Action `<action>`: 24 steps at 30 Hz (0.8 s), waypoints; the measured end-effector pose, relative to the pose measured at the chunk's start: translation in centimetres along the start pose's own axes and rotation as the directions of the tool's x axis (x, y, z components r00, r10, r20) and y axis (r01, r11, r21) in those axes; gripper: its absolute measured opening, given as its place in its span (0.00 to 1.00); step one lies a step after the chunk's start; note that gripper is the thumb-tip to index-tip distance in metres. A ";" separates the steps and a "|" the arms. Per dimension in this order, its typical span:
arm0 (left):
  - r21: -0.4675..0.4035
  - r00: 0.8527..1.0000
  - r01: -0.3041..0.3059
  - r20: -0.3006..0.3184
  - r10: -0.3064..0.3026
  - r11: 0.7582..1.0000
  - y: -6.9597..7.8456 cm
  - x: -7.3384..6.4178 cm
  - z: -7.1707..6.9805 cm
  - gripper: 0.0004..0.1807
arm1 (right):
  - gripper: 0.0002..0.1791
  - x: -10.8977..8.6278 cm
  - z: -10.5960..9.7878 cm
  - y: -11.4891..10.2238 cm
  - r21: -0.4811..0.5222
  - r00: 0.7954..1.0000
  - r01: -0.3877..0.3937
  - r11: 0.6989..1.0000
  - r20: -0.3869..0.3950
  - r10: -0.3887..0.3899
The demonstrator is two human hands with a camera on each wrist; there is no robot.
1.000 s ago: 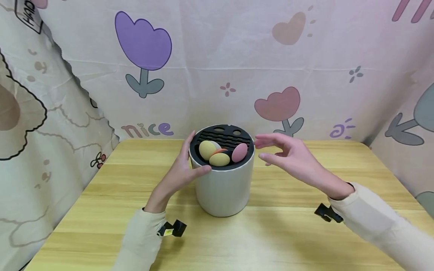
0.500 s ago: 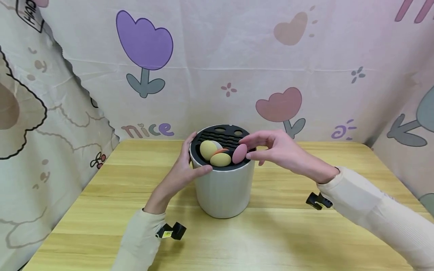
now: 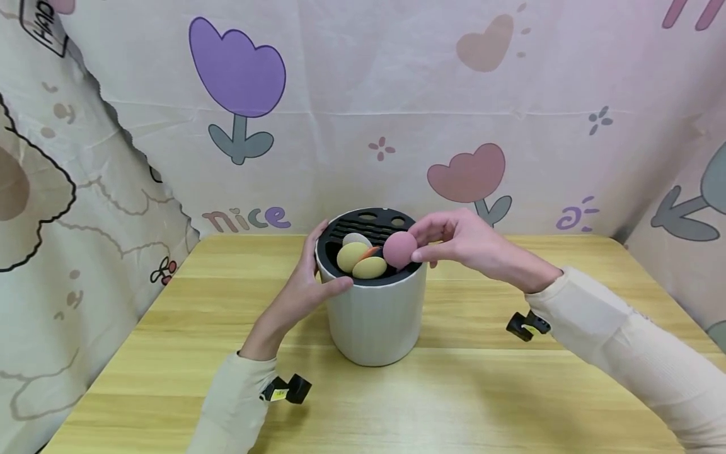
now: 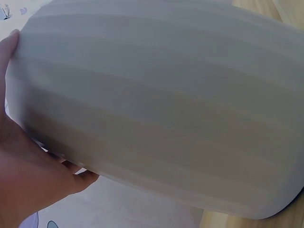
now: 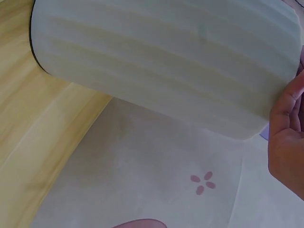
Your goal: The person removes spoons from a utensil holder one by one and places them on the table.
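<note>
Pink disc [image 3: 399,248] looks light, stiff and smooth; right hand [image 3: 462,243] pinches its edge; left hand [image 3: 306,287] clasps the holder [image 3: 377,315].

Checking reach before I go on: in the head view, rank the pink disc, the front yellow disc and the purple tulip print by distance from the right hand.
1. pink disc, pinched in the right hand.
2. front yellow disc, left of it.
3. purple tulip print, on the backdrop, upper left.
</note>
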State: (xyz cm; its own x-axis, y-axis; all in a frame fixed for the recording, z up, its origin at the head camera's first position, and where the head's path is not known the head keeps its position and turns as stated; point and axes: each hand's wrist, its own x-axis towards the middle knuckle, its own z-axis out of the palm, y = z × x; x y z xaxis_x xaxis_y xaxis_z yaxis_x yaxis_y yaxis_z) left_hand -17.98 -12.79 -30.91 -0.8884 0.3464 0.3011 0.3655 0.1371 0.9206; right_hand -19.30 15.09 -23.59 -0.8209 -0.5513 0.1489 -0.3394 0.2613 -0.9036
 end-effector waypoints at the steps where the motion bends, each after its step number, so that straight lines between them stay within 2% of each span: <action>1: -0.002 1.000 -0.004 -0.002 0.004 1.000 0.0 0.0 0.0 0.69 | 0.14 0.0 0.0 -0.1 0.004 1.000 -0.001 1.000 -0.009 0.001; 6: -0.006 1.000 -0.015 -0.007 0.015 1.000 -0.1 -0.1 -0.1 0.70 | 0.13 0.0 -0.2 -1.0 0.001 0.998 0.013 1.000 -0.061 -0.013; 11: 0.005 1.000 -0.009 -0.003 0.009 1.000 -0.1 0.0 0.0 0.70 | 0.12 -0.1 -0.6 -2.3 -0.005 0.994 0.064 0.998 -0.089 -0.064; 15: 0.021 1.000 -0.008 -0.006 0.008 1.000 -0.1 0.1 0.0 0.70 | 0.12 -0.3 -0.8 -3.3 -0.046 0.986 0.110 0.993 -0.120 -0.115; 20: 0.017 1.000 -0.010 -0.008 0.010 1.000 -0.2 0.1 0.0 0.69 | 0.13 -0.5 -1.1 -4.3 -0.090 0.966 0.162 0.983 -0.190 -0.177; 24: 0.013 1.000 -0.010 -0.011 0.011 1.000 -0.3 0.1 -0.1 0.69 | 0.14 -0.5 -1.4 -5.0 0.012 0.939 0.245 0.969 -0.254 -0.234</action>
State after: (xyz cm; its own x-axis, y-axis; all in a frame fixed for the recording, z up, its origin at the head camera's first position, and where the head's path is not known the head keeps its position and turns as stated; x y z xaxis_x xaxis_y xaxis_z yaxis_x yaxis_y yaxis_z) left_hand -18.15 -12.90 -31.10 -0.8874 0.3380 0.3135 0.3785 0.1459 0.9140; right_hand -17.83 15.17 -18.61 -0.8077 -0.3774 0.4530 -0.5244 0.1086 -0.8445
